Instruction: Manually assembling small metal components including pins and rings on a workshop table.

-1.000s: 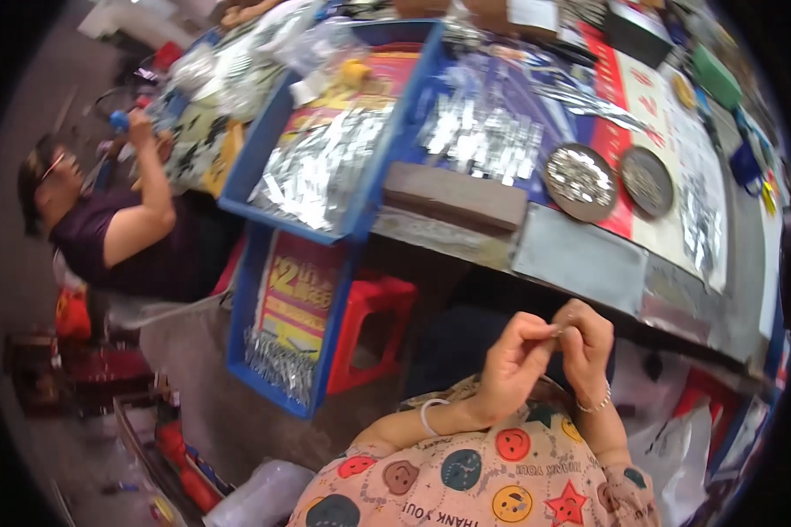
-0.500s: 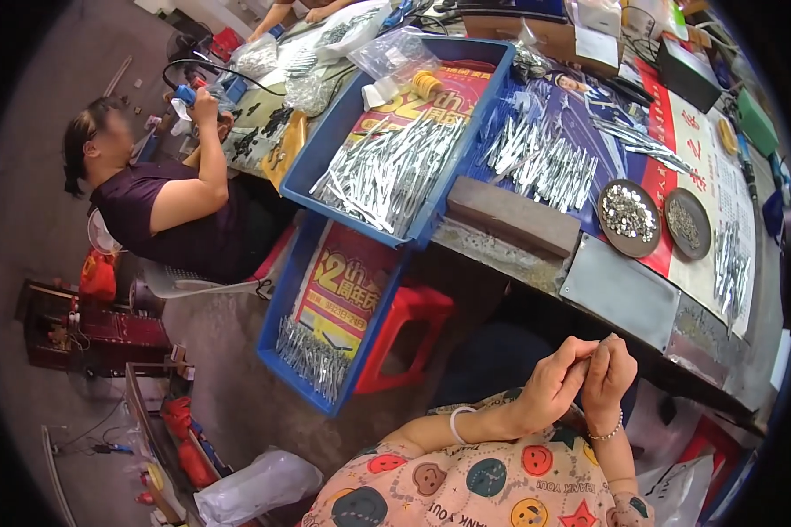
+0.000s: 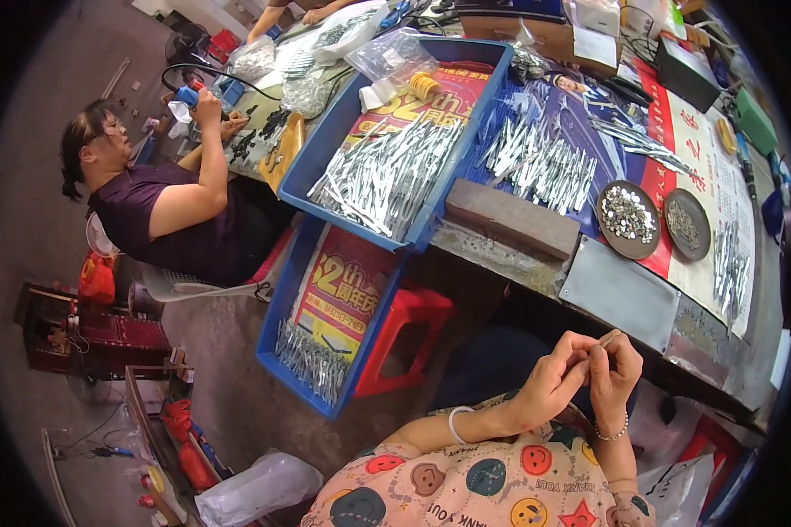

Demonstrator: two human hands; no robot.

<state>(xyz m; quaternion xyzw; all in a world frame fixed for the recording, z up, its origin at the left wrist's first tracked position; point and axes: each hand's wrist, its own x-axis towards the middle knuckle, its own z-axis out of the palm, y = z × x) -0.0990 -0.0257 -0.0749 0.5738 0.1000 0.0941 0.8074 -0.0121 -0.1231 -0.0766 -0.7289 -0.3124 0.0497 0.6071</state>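
My left hand and my right hand meet fingertip to fingertip in front of my chest, just off the bench's front edge. Both are closed in a pinch; whatever lies between the fingers is too small or hidden to name. Beyond them a grey metal plate lies at the bench edge. Behind it stand a round dish of small shiny metal pieces and a smaller dish of finer ones. Slim metal strips lie in a pile on the blue sheet, and more strips lie at the right.
A blue tray of long metal strips stands left on the bench. A lower blue tray holds smaller metal pieces beside a red stool. A dark bar lies along the edge. A co-worker sits at the left with a blue tool.
My hands stay together; the fingertips have shifted slightly, the right hand a little to the right. The co-worker's head has tilted up, and one of their hands now reaches farther onto the bench.
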